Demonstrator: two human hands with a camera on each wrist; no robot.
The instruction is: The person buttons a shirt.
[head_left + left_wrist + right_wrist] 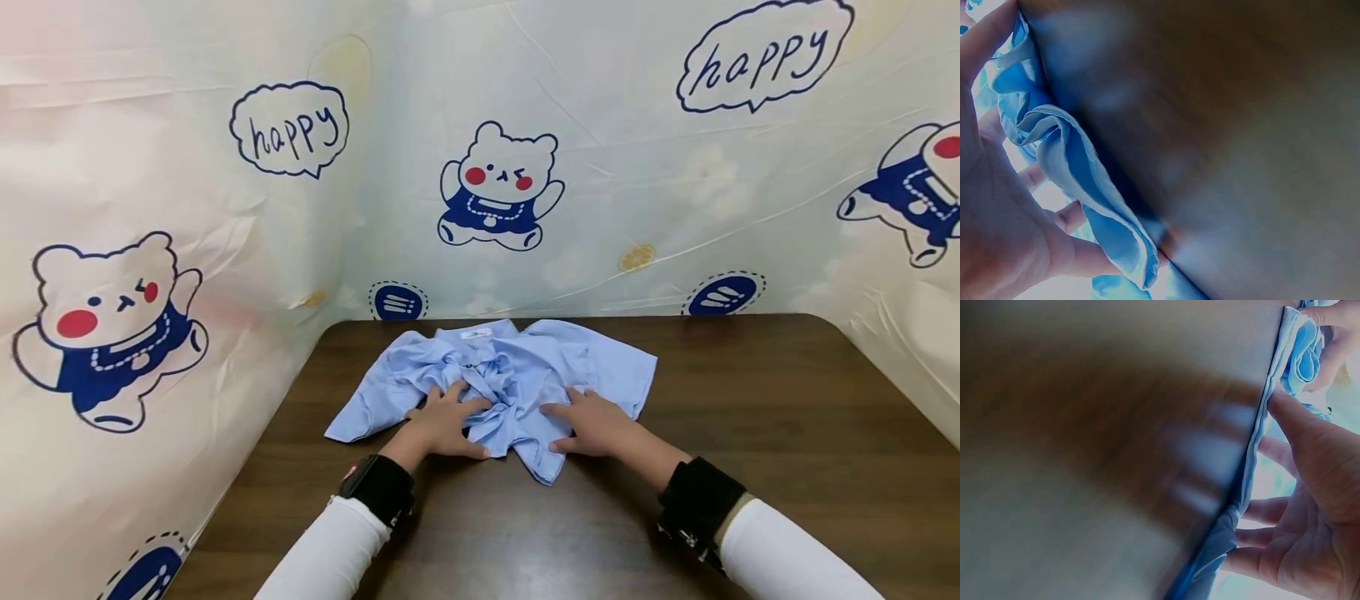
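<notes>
A light blue short-sleeved shirt point(555, 358) lies crumpled on the brown table point(510, 533), its collar with a white label toward the far edge. Knotted or bunched fabric sits at its middle. My left hand point(447, 421) rests on the near left part, fingers spread over the cloth. On the near right part my right hand point(598, 423) touches the shirt with spread fingers. In the left wrist view, the wavy hem point(1079, 162) runs along the straight fingers. The right wrist view has the fingertips at a folded fabric edge point(1260, 437).
A pale curtain point(622, 275) printed with cartoon bears and "happy" bubbles surrounds the table at the back and sides. Black bands point(701, 508) with devices are strapped on both wrists, above white sleeves point(787, 554).
</notes>
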